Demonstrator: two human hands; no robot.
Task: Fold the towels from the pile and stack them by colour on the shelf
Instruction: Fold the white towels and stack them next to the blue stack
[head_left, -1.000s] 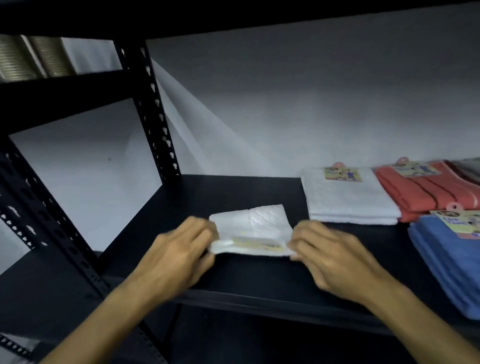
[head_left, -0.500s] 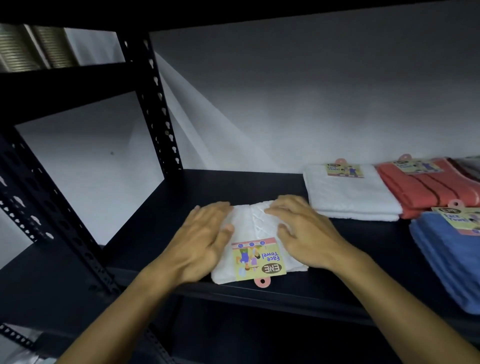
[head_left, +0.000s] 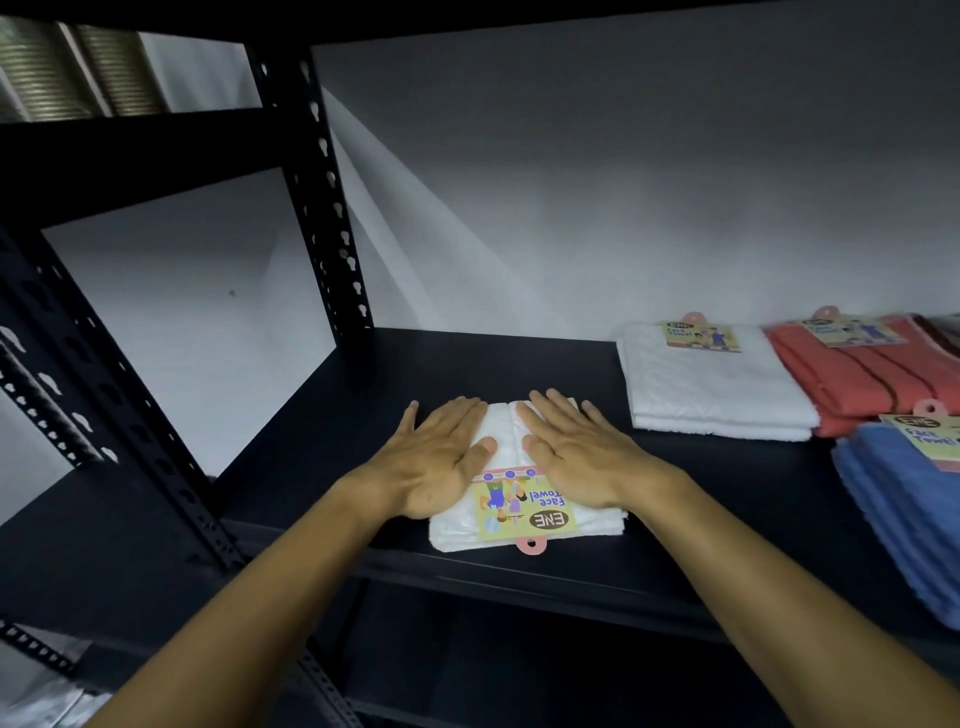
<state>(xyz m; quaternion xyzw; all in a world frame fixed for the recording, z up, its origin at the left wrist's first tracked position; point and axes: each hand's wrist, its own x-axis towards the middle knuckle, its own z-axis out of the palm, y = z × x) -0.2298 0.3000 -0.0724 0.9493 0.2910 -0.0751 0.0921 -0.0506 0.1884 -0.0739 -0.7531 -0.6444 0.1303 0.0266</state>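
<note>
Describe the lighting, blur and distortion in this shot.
Head view: dim overall, a bright wedge of light slants across the back wall; wide-angle lens bows the shelf upright; the label under both hands reads sharply; the blue towels soften at the right edge.

Folded white towel (head_left: 506, 441) mostly hidden under both hands; blue towel stack (head_left: 904, 519) cut by right edge.

Bare wall (head_left: 623, 182) behind, ribbed pipes (head_left: 67, 67) up left.
The grey wall is crossed by a slanting pale streak; two dull brass-coloured pipes stand side by side.
</note>
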